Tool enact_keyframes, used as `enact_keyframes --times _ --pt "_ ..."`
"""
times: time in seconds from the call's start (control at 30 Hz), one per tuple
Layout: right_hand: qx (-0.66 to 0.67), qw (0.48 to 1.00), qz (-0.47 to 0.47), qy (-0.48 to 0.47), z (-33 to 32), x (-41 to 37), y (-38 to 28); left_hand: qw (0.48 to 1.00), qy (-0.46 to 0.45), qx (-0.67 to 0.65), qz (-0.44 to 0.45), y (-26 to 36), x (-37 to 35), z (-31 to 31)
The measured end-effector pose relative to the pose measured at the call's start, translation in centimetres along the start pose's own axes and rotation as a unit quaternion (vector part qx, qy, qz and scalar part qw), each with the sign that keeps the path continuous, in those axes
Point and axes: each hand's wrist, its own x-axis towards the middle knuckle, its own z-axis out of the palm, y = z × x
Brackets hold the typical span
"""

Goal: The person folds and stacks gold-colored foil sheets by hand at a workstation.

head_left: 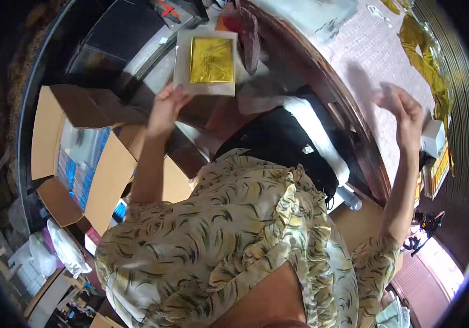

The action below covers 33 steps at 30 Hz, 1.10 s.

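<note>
My left hand (168,106) is closed on the lower left corner of a clear plastic pouch (184,63). A shiny gold foil packet (211,61) shows flat inside the pouch. Over the pale table on the right, my right hand (405,109) is raised with its fingers loosely bent and partly apart. Its fingertips are blurred, and I see nothing held in them. Long gold foil pieces (428,63) in clear wrap lie along the table's far right side, beyond this hand.
On the left stands an open cardboard box (103,183) holding blue-edged packets (80,169). The pale table (379,52) has a dark wooden edge (327,71). A small white box (434,138) is beside my right wrist. Dark flat cases (122,38) and a red-handled tool (167,10) are upper left.
</note>
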Motion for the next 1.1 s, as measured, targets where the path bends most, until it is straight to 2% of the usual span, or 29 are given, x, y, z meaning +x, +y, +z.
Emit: enact_keyframes --times 0.07,0.13,0.17,0.2,0.23,0.27,0.33,0.37,0.4,0.43,0.47,0.5,0.53,0.57,0.6,0.63,0.67,0.83,0.87,0.93,0.97,1.03,1.07,1.1 --pt "0.017 0.999 0.036 0.015 -1.6 -2.7 2.2 0.994 0.103 -0.009 -0.046 -6.3 2.1 -2.6" --pt "0.018 0.996 0.058 0.058 -2.4 -5.4 3.2 0.986 0.151 -0.062 -0.037 -13.0 4.7 -5.3" --pt "0.017 0.995 0.07 0.07 -2.7 -6.6 3.6 0.985 0.153 -0.061 -0.044 -17.2 7.6 -9.1" --pt "0.014 0.992 0.087 0.085 -3.0 -7.9 4.3 0.956 0.139 0.258 0.01 -21.8 8.7 -11.7" --pt "0.011 0.99 0.102 0.101 -3.3 -9.1 5.1 0.826 0.108 0.55 0.066 -25.7 10.2 -14.1" --pt "0.021 0.985 0.127 0.117 -3.3 -10.1 5.6 0.825 0.105 0.551 0.066 -24.9 10.4 -12.9" --pt "0.01 0.978 0.16 0.132 -2.9 -11.9 5.3 0.748 0.125 0.643 -0.107 -21.3 9.9 -8.4" --pt "0.01 0.975 0.17 0.143 -2.8 -12.7 5.8 0.749 0.122 0.643 -0.104 -28.6 14.5 -12.6" --pt "0.01 0.975 0.17 0.145 -2.4 -13.1 5.7 0.805 0.194 0.561 -0.002 -34.1 17.8 -16.8" --pt "0.034 0.968 0.188 0.162 -1.8 -13.6 5.4 0.84 0.261 0.466 0.096 -36.8 18.8 -19.8" --pt "0.058 0.96 0.208 0.176 -1.4 -14.1 5.2 0.839 0.262 0.468 0.09 -35.7 18.5 -17.7" --pt "0.057 0.961 0.21 0.173 -1.4 -14.5 5.4 0.775 0.19 0.603 0.009 -31.7 18.3 -13.4" --pt "0.052 0.959 0.215 0.177 -1.6 -14.9 6.0 0.685 0.112 0.716 -0.072 -24.7 14.7 -9.4" --pt "0.046 0.957 0.221 0.181 -1.7 -15.0 6.4 0.686 0.111 0.715 -0.075 -29.1 17.2 -10.5" --pt "0.078 0.952 0.232 0.186 -1.5 -14.9 6.4 0.795 0.172 0.582 0.028 -32.9 19.1 -13.0" --pt "0.075 0.951 0.237 0.185 -1.3 -14.9 6.3 0.868 0.226 0.423 0.128 -36.4 20.0 -15.2" --pt "0.068 0.95 0.238 0.188 -1.0 -14.7 6.3 0.869 0.225 0.422 0.124 -35.3 19.4 -14.3" --pt "0.045 0.956 0.226 0.181 -0.2 -13.5 6.3 0.861 0.14 0.482 -0.087 -23.6 14.0 -5.5" --pt "0.033 0.956 0.233 0.174 0.0 -13.3 6.1 0.861 0.136 0.481 -0.087 -23.3 14.0 -5.4" --pt "0.043 0.956 0.235 0.169 0.8 -12.9 5.4 0.828 0.113 0.55 0.003 -23.7 14.4 -6.1" --pt "0.04 0.955 0.238 0.172 1.2 -12.7 5.0 0.829 0.107 0.549 0.001 -24.2 14.5 -6.0" --pt "0.008 0.955 0.246 0.164 1.9 -12.5 4.4 0.872 0.153 0.464 0.004 -24.3 15.8 -4.9" --pt "0.014 0.952 0.252 0.171 2.0 -12.7 4.3 0.875 0.144 0.463 0.005 -24.5 16.0 -4.2" --pt "0.01 0.95 0.258 0.177 2.2 -13.1 4.1 0.861 0.088 0.501 -0.007 -24.9 15.5 -3.7"
